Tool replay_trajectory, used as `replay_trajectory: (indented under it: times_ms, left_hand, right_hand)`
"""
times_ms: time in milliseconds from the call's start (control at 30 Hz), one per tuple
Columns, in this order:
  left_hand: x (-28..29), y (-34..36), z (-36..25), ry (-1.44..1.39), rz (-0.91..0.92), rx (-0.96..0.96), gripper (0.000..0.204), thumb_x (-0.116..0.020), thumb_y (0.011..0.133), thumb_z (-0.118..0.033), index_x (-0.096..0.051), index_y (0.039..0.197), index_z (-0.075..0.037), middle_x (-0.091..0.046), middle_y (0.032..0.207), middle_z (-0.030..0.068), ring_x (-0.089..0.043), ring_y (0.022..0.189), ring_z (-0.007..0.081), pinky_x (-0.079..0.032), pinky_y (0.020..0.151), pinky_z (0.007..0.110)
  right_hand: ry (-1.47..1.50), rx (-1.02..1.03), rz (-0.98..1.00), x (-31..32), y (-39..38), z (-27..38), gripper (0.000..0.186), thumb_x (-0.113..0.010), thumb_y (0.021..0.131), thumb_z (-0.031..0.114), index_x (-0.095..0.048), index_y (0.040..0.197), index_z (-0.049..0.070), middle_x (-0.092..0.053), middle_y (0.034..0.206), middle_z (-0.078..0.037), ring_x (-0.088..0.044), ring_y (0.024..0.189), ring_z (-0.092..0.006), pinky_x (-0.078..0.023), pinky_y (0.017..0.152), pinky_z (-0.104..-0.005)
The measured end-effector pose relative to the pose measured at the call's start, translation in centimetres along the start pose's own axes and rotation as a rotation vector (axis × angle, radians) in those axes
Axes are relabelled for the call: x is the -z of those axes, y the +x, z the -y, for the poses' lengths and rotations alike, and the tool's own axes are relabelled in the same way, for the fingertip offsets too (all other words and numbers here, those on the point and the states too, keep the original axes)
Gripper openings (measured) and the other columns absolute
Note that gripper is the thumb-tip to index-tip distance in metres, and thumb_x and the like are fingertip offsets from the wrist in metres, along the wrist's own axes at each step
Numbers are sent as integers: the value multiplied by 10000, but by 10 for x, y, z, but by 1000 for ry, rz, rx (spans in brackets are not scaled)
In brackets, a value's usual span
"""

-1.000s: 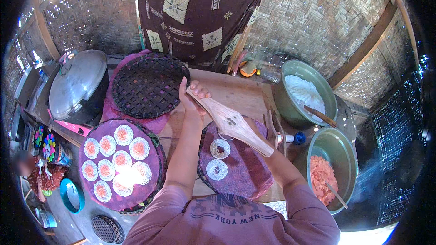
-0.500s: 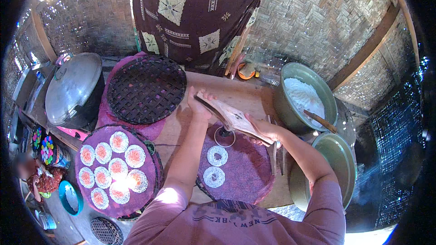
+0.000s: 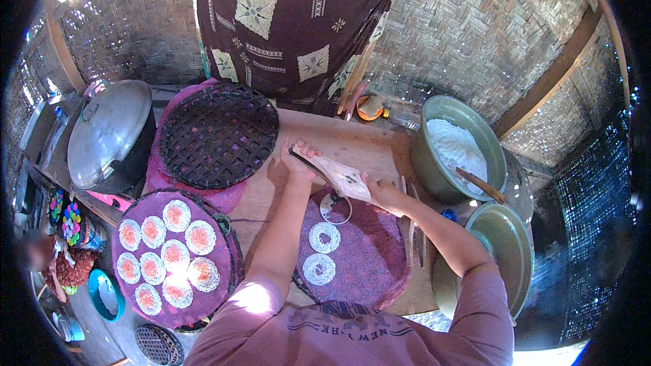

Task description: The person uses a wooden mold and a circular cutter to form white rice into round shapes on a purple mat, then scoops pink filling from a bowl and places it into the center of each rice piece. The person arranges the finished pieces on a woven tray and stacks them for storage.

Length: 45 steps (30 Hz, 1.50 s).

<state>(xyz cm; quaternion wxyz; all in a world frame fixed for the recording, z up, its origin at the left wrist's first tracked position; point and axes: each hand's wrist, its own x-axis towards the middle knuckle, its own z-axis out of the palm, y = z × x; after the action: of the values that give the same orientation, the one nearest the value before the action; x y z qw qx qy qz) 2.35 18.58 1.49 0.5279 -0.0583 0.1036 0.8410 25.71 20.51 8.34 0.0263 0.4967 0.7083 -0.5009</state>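
Note:
My left hand [image 3: 302, 156] is wrapped round the far-left end of a wooden two-handled press [image 3: 347, 177]. Closed on its near-right end is my right hand [image 3: 384, 194]. The press slants above a round tray covered in purple cloth [image 3: 369, 257]. Beneath it lies a thin hoop [image 3: 351, 213] with white strands inside, partly hidden by the press. Two white lacy strand rings [image 3: 313, 236] lie nearer me on the cloth. To the left, another purple-covered tray [image 3: 193, 295] bears several white lacy rounds [image 3: 176, 215] with orange-pink centres.
Behind my left hand lies a dark woven round tray [image 3: 220, 134], beside a large lidded pot [image 3: 112, 135]. On the right stand a green tub of white dough or flour [image 3: 430, 173] with a wooden paddle [image 3: 481, 184], and a second tub [image 3: 522, 257]. A person [image 3: 71, 268] sits at far left.
My right hand has shifted slightly left, and the press is angled differently. More white strands show inside the hoop. Both hands keep their grip.

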Motion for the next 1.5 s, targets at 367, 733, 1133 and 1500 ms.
replay_trajectory:
  times_ms: [367, 733, 1133, 1500]
  left_hand:
    - [16, -31, 23, -106, -58, 88, 393, -367, 908, -443, -394, 665, -136, -338, 547, 0, -339, 490, 172, -366, 587, 373]
    - [-3, -51, -6, 30, -140, 27, 361, -390, 902, -399, -395, 634, -158, -312, 498, -29, -332, 446, 150, -348, 525, 329]
    - [32, -30, -17, -228, 102, 73, 284, -434, 869, -291, -390, 608, -186, -323, 490, -71, -344, 427, 105, -359, 501, 283]
    - [24, -29, -36, -202, 69, -122, 368, -454, 876, -380, -394, 573, -180, -356, 470, -51, -348, 400, 118, -344, 463, 282]
  right_hand:
    - [-49, -88, 30, 10, -31, -18, 777, -321, 905, 717, -500, 588, 31, -422, 460, -46, -419, 374, -146, -300, 333, -325]
    - [-134, -45, -90, -31, -27, -21, 870, -291, 877, 755, -611, 702, -34, -527, 553, -105, -525, 467, -203, -412, 404, -352]
    - [1075, 110, 671, -46, 13, -67, 877, -229, 861, 786, -511, 1294, 76, -658, 910, -203, -605, 613, -182, -505, 510, -283]
    - [496, -27, 174, -89, 10, -87, 391, -393, 988, 316, -567, 1283, 127, -632, 809, -110, -524, 527, -186, -418, 456, -335]
